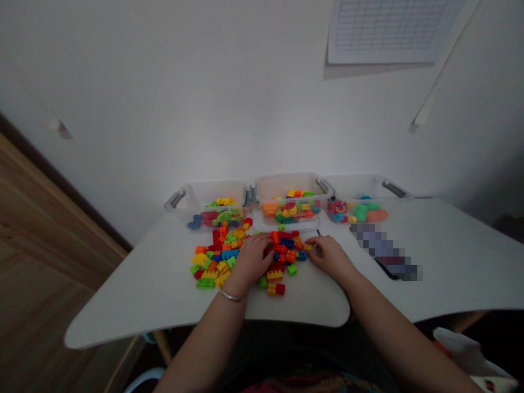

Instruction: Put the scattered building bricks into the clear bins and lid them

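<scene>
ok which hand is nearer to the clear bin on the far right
Right. The right hand is in front of the clear bin and slightly left of it, at the brick pile's right edge; the left hand is farther left, over the pile.

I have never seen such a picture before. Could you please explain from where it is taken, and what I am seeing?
There is no machine here: a camera worn on a person's head looks forward and down. The person's left hand and right hand reach in from below. On the white table lie many colourful toy bricks, with three clear boxes behind them. The left hand is over the bricks; whether it grips one is hidden. A small yellow brick is at the right hand's fingertips, though a firm hold cannot be confirmed.
</scene>
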Motion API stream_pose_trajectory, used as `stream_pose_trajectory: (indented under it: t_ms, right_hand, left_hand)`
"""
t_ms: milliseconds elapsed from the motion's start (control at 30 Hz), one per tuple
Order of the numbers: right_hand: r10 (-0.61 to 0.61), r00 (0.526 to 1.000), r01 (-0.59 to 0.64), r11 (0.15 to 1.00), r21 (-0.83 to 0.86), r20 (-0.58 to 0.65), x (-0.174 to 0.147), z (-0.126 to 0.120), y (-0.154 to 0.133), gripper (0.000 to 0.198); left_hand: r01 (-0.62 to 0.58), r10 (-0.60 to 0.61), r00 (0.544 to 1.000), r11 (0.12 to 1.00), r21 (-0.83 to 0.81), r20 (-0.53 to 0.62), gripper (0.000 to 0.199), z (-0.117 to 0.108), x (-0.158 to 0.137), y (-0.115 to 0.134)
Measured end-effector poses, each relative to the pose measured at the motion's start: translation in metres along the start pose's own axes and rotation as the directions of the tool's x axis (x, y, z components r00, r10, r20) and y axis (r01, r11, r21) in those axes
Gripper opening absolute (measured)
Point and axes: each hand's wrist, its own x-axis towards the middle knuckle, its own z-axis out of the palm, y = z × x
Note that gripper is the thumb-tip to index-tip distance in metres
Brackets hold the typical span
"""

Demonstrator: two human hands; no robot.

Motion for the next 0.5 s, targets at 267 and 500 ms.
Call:
stream_pose_trajectory:
  t_ms: [267, 500]
  right_hand:
    - [0.025, 0.999, -0.024, 0.999, 0.021, -0.035, -0.0013, 0.0008, 0.0031, 0.023]
    - [0.136, 0.958, -0.071, 0.965, 0.254, -0.251, 0.0002, 0.0050, 0.0075, 0.023]
  left_hand:
    - [-0.009, 0.009, 1.000, 1.000, -0.006, -0.009, 0.023, -0.0010, 0.0003, 0.0009]
    - [0.002, -0.002, 1.000, 1.000, -0.007, -0.006, 0.024, -0.0009, -0.0002, 0.0011]
